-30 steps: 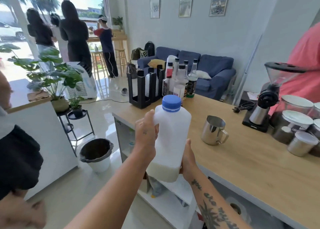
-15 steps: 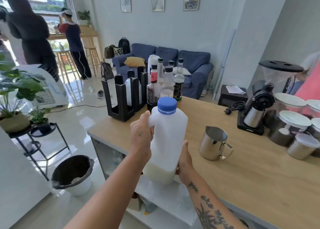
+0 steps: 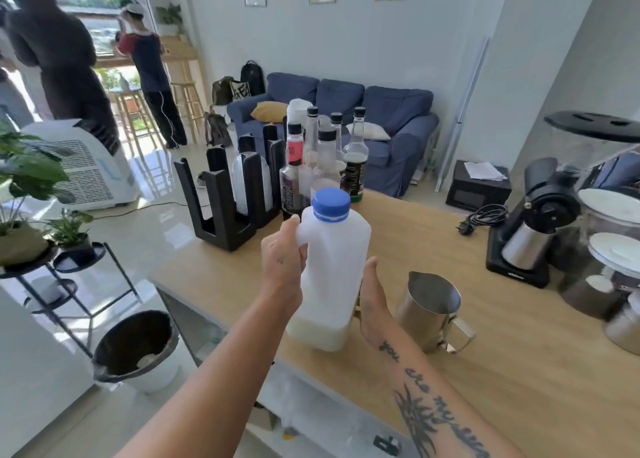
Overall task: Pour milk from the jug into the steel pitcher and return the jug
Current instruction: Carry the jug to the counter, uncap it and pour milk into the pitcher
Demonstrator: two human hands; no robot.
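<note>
A white plastic milk jug [image 3: 332, 267] with a blue cap on stands upright over the near edge of the wooden counter [image 3: 502, 364]; a little milk shows in its bottom. My left hand [image 3: 282, 260] grips its handle near the top. My right hand [image 3: 372, 301] presses flat against the jug's lower right side. The steel pitcher [image 3: 429, 310] stands open and upright on the counter just right of my right hand, its handle toward me.
Syrup bottles [image 3: 322, 166] and a black cup holder [image 3: 228, 194] stand behind the jug. A coffee grinder [image 3: 540, 222] and lidded canisters [image 3: 613, 260] crowd the right. A bin [image 3: 135, 346] and plant stand sit on the floor left. People stand by the far window.
The jug, held in both hands, has moved right and forward from beyond the counter's edge to over the counter beside the pitcher. The view has swung right.
</note>
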